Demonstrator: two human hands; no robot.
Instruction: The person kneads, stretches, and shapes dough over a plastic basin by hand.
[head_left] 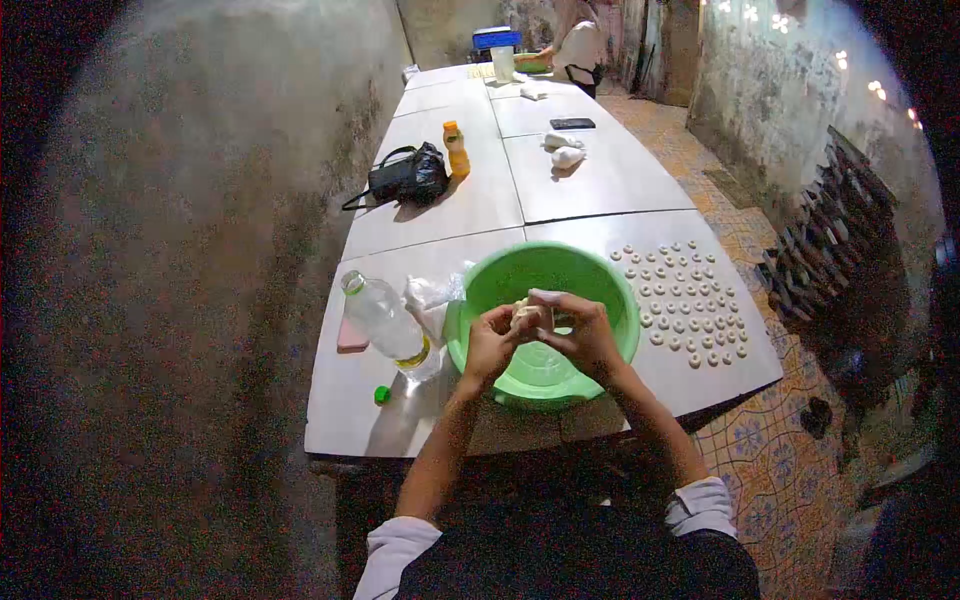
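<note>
From here the basin [540, 265] looks smooth, glossy plastic; left of it stands a shiny, clear plastic bottle [385, 318], right of it matt, doughy rounds [678, 325], beyond it a crinkled, glossy black bag [430, 175].

Left hand [489, 346] holding pale lump [524, 311], right hand [588, 338] touching it, green basin [560, 262] beneath

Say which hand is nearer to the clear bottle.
Left. The left hand is over the green basin, to the right of the clear bottle and apart from it; the right hand is also over the basin, farther right.
</note>
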